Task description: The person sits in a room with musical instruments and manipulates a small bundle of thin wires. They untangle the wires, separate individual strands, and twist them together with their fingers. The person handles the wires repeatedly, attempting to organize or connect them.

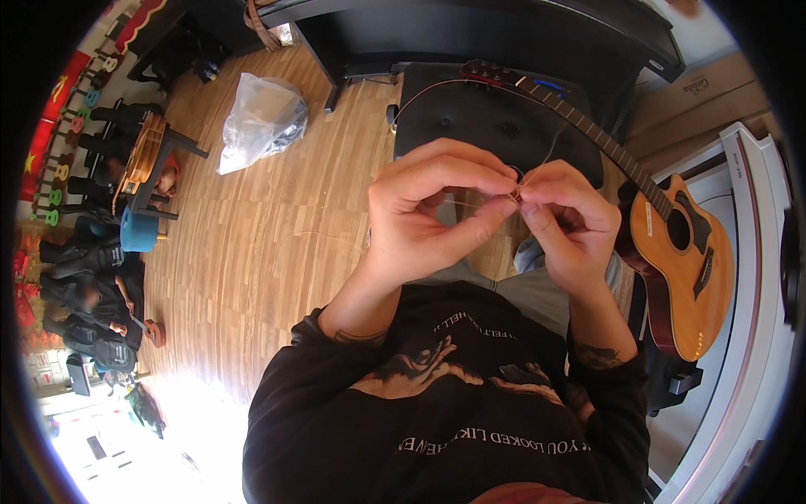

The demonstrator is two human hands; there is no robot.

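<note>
A thin copper-coloured guitar string [424, 89] loops in a wide arc above my hands and over the dark seat. My left hand [428, 210] pinches it between thumb and fingertips. Just across from it, my right hand [575, 214] also pinches the string, so the fingertips of both hands almost meet around a small coil or twist. The fingers partly hide that bit. To the right an acoustic guitar [709, 302] with a light wood top lies tilted, its neck reaching up and left across the seat. Neither hand touches the guitar.
A black padded seat [453, 113] is in front of me, below a dark piano-like cabinet [369, 29]. A clear plastic bag [264, 122] lies on the wooden floor [252, 235]. Far left are a blue stool [138, 229], people and wall-hung small guitars. A white-edged unit [747, 344] borders the right.
</note>
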